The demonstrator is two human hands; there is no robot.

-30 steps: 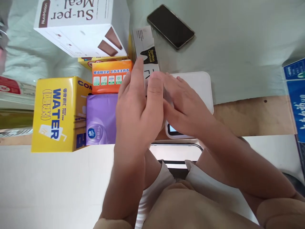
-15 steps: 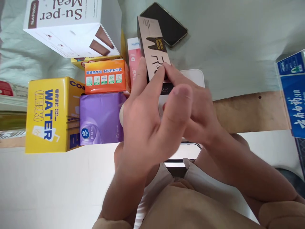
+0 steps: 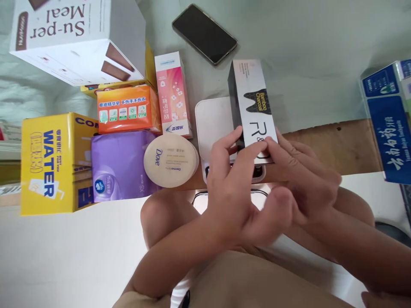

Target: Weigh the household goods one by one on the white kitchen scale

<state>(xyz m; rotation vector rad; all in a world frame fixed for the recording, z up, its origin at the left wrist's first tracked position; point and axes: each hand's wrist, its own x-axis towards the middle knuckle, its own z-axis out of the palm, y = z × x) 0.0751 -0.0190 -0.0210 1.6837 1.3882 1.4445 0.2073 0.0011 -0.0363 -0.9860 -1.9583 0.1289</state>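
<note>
Charcoal box (image 3: 252,109): located over the right part of the scale (image 3: 212,115); near end lies between the two hands, far end points away from the person. Printed face is up, black side faces left. Contact with the scale cannot be told.
Left hand (image 3: 237,192): fingers spread, thumb standing well apart from them. One fingertip touches the black side of the box, another its printed face.
Right hand (image 3: 305,175): one fingertip on the printed face near the end, close to the left fingertip; other fingers along the right edge. Thumb is largely hidden; whether this hand pinches the box cannot be told.
Wooden edge (image 3: 321,143): bare strip along the near side of the table, to the right of the hands.
Scale display: on the near edge, mostly covered by box and left hand; reading not visible.
Dove jar (image 3: 170,160): just left of the scale, lid up, overlapping the purple pack (image 3: 120,164).
WATER box (image 3: 46,162): yellow, left of the purple pack.
Blue box (image 3: 387,132): far right, well apart from the hands.
Orange pack (image 3: 125,111): directly beyond the purple pack.
Pink box (image 3: 173,96): beyond the jar, right of the orange pack.
Su-per Meal box (image 3: 70,47): beyond the orange pack, print inverted.
Phone (image 3: 204,34): dark screen up, lying diagonally on the green cloth (image 3: 305,64).
</note>
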